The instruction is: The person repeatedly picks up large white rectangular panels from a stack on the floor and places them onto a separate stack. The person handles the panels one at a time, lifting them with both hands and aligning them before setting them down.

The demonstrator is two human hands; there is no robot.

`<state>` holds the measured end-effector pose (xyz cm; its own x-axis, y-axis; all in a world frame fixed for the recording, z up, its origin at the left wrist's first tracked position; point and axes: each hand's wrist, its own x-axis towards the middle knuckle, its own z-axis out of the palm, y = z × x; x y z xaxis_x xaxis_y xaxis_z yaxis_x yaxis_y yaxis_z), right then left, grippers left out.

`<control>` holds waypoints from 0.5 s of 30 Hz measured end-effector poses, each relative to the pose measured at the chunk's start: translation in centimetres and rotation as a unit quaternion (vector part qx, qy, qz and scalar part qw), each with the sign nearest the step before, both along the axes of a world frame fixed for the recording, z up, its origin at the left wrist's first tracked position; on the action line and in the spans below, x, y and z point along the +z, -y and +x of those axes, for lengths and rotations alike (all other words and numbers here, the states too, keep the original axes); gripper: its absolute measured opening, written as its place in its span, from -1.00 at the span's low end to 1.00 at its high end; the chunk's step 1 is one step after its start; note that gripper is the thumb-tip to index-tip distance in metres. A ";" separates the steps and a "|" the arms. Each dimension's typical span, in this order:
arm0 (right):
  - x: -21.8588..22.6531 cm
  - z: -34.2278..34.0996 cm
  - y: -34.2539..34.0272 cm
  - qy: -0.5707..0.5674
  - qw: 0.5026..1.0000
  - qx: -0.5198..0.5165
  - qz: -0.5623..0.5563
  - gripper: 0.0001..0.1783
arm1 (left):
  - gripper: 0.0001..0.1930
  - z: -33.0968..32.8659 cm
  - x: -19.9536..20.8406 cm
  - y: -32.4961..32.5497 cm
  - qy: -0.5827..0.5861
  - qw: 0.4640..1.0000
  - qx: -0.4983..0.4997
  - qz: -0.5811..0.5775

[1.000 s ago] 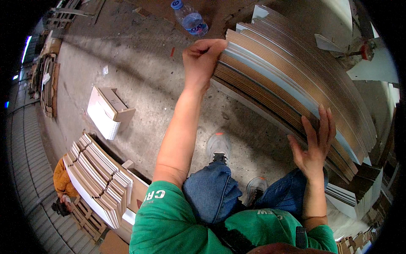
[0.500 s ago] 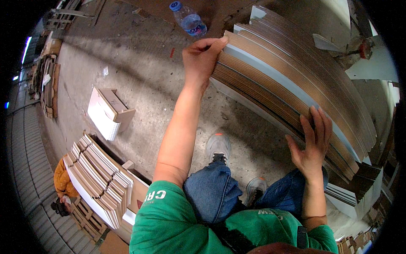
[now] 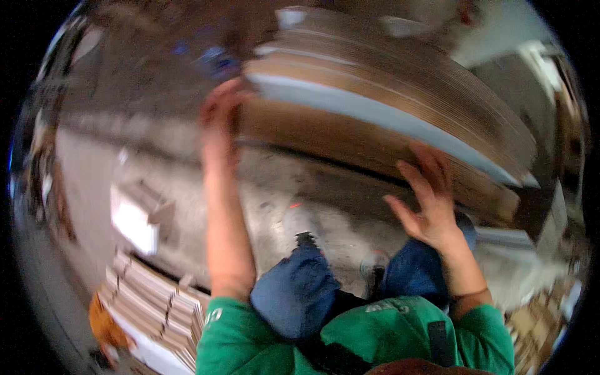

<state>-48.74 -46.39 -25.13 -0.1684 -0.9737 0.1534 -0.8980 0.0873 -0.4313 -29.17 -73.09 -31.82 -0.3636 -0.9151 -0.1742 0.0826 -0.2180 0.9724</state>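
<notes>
A thick stack of brown cardboard sheets [image 3: 387, 69], seen edge-on, stretches across the upper right, with a pale blue-white sheet [image 3: 350, 97] among the brown ones. My left hand [image 3: 224, 112] is at the stack's left end, close to the end of the pale sheet. Motion smears its fingers, so whether they grip the cardboard cannot be made out. Along the near side of the stack, toward its right end, is my right hand [image 3: 428, 197]. Its fingers are spread and point at the sheets, with nothing held; whether the fingertips touch the cardboard is unclear.
A blurred plastic bottle [image 3: 219, 61] lies beyond my left hand. On the floor to the left sits a small white-and-brown box [image 3: 139, 212]. Another stack of folded cardboard [image 3: 153, 300] is at lower left, near a person in orange [image 3: 111, 322]. Cardboard scraps [image 3: 537, 319] lie at lower right.
The view has swung, so the stack and both hands appear farther left. The left thumb's clear pinch on the stack's corner is now blurred. The right hand remains spread beside the sheets.
</notes>
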 end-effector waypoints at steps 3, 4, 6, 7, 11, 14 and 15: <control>1.1 -4.2 -4.3 -0.077 0.987 -0.093 -0.105 -0.50 | -0.67 2.0 -0.8 0.0 0.015 0.999 0.011 0.045; 1.2 -6.5 -6.7 -0.142 0.973 -0.123 -0.134 -0.53 | -0.67 3.0 -1.4 -0.4 -0.003 1.000 -0.005 0.022; -0.9 -11.7 -14.3 -0.106 0.917 -0.351 -0.157 -0.65 | -0.51 3.4 -2.1 -0.8 -0.115 0.987 -0.057 0.101; -1.2 -13.2 -18.1 -0.035 0.858 -0.489 -0.155 -0.68 | -0.48 2.3 -1.9 -1.3 -0.142 0.978 -0.069 0.137; -8.0 -15.1 -28.7 0.136 0.771 -0.610 -0.125 -0.62 | -0.25 2.6 -3.4 -3.1 -0.139 0.978 -0.066 0.143; -14.7 -12.9 -27.7 0.338 0.671 -0.592 -0.290 -0.60 | -0.23 3.1 -6.4 -3.1 -0.040 0.993 -0.098 0.060; -15.7 -13.6 -26.4 0.412 0.664 -0.555 -0.285 -0.58 | -0.22 3.5 -7.7 -2.8 -0.015 0.995 -0.080 0.060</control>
<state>-62.34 -19.97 -40.80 -0.9893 -0.0027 -0.1462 0.1450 0.1105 -0.9832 -25.67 -70.30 -39.49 -0.5105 -0.8177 -0.2660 0.0660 -0.3456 0.9360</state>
